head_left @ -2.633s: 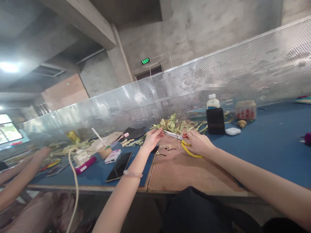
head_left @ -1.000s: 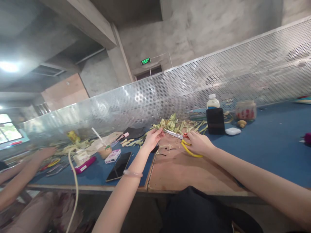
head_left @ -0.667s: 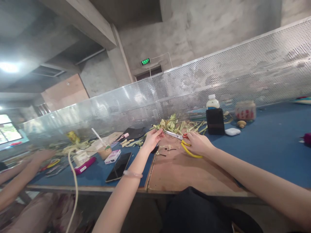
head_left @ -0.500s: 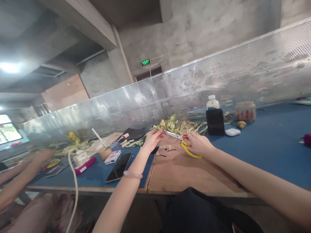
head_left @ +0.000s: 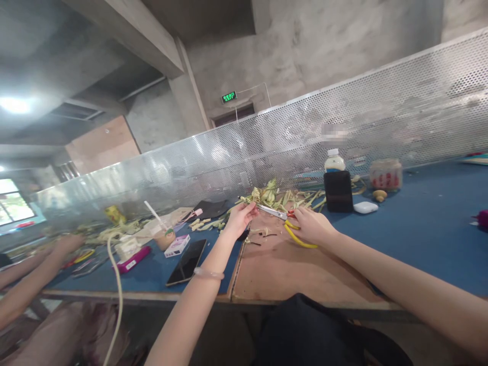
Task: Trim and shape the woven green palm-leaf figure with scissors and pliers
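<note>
My right hand (head_left: 307, 223) holds scissors (head_left: 275, 212) with red and yellow handles, one yellow loop hanging below the fingers. The blades point left and reach my left hand (head_left: 242, 219). Its thumb and fingers are pinched at the blade tips; what they grip is too small to make out. Just beyond both hands lies a heap of pale green leafy plant pieces (head_left: 270, 193). Small dark scraps (head_left: 267, 235) are scattered on the brown board (head_left: 301, 269) below the scissors.
Left of my left arm are a phone (head_left: 186, 263), a small box (head_left: 177, 246), a cup with a straw (head_left: 164, 238) and a cable. At right stand a black device (head_left: 338, 191), a bottle (head_left: 334, 161), a white case (head_left: 365, 207) and a jar (head_left: 386, 175). Another person's hands work at far left.
The other person's hands at far left have shifted slightly. My hands and the scissors look almost unchanged.
</note>
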The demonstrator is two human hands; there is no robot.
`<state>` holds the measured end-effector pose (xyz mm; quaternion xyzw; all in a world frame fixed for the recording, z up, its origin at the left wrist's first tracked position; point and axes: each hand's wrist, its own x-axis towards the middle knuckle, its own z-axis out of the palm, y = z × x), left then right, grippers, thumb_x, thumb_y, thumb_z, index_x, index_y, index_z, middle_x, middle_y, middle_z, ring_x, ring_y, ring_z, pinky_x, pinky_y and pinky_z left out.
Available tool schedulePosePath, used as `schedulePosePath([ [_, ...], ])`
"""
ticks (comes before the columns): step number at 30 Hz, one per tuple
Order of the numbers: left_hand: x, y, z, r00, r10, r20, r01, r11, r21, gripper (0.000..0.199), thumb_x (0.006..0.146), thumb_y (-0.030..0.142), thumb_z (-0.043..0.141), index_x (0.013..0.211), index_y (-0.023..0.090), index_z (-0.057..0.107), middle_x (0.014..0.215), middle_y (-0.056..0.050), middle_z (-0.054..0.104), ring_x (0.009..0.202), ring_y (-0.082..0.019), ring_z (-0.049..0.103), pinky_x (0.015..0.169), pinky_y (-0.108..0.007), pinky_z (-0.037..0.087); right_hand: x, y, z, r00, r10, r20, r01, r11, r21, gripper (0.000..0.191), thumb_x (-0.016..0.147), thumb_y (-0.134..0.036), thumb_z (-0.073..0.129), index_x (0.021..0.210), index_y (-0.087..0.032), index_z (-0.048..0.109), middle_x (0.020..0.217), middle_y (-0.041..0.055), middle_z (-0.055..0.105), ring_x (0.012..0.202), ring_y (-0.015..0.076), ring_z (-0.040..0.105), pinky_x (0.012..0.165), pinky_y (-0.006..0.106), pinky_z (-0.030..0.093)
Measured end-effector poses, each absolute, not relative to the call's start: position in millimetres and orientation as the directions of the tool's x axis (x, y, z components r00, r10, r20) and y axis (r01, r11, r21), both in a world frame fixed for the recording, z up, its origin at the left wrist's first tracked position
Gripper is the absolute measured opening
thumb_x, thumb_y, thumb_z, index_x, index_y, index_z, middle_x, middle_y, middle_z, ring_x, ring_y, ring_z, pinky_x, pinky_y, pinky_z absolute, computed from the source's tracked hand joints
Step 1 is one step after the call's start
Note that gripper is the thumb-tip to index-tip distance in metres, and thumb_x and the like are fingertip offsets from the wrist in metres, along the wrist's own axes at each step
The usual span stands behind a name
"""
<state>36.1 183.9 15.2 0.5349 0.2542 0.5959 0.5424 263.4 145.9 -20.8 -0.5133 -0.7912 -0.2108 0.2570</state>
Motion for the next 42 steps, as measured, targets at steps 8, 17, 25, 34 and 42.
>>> schedulePosePath([
  [8, 35.3, 184.4, 14.9, 0.156, 0.927, 0.34, -0.403, -0.255, 0.879, 0.017, 0.062, 0.017, 0.071, 0.073, 0.009, 0.061, 0.068, -0.003, 0.064, 0.063, -0.01, 0.06, 0.069, -0.027, 0.051, 263.2, 144.1, -19.3, -0.335, 0.72, 0.607, 0.924, 0.376, 0.063, 0.038, 0.082, -0.049, 0.036, 0.087, -0.015, 0.052, 0.09, 0.0095, 0.058, 0.081, 0.0222, 0.058, 0.058, 0.028, 0.038],
  [17, 34.5, 186.2, 14.3, 0.175, 0.921, 0.349, -0.407, -0.255, 0.877, 0.015, 0.063, 0.016, 0.07, 0.072, 0.01, 0.061, 0.068, -0.003, 0.064, 0.063, -0.01, 0.061, 0.068, -0.026, 0.05, 263.3, 144.2, -19.4, -0.343, 0.711, 0.614, 0.92, 0.385, 0.069, 0.037, 0.083, -0.049, 0.035, 0.087, -0.017, 0.051, 0.09, 0.0085, 0.058, 0.08, 0.0221, 0.058, 0.057, 0.028, 0.037],
  [25, 35.6, 184.5, 14.9, 0.187, 0.926, 0.327, -0.411, -0.229, 0.882, 0.014, 0.063, 0.016, 0.07, 0.072, 0.011, 0.06, 0.067, -0.002, 0.064, 0.062, -0.01, 0.061, 0.07, -0.027, 0.05, 262.7, 139.9, -17.1, -0.345, 0.7, 0.626, 0.915, 0.399, 0.059, 0.035, 0.082, -0.048, 0.037, 0.087, -0.016, 0.05, 0.091, 0.0085, 0.057, 0.082, 0.0217, 0.057, 0.057, 0.027, 0.037],
  [34, 36.2, 183.6, 16.3, 0.206, 0.927, 0.313, -0.42, -0.205, 0.884, 0.012, 0.064, 0.016, 0.069, 0.072, 0.01, 0.062, 0.065, -0.003, 0.064, 0.062, -0.011, 0.061, 0.071, -0.026, 0.05, 260.9, 140.1, -16.6, -0.342, 0.725, 0.597, 0.917, 0.397, 0.043, 0.033, 0.083, -0.045, 0.037, 0.09, -0.016, 0.051, 0.092, 0.0095, 0.058, 0.083, 0.0213, 0.058, 0.061, 0.027, 0.039],
  [42, 36.7, 181.1, 17.7, 0.222, 0.932, 0.286, -0.408, -0.178, 0.895, 0.012, 0.065, 0.015, 0.069, 0.074, 0.009, 0.062, 0.065, -0.004, 0.064, 0.062, -0.011, 0.061, 0.07, -0.026, 0.05, 262.0, 138.2, -14.7, -0.343, 0.732, 0.588, 0.917, 0.396, 0.043, 0.032, 0.082, -0.045, 0.038, 0.088, -0.016, 0.052, 0.092, 0.0101, 0.058, 0.084, 0.022, 0.057, 0.062, 0.028, 0.039],
])
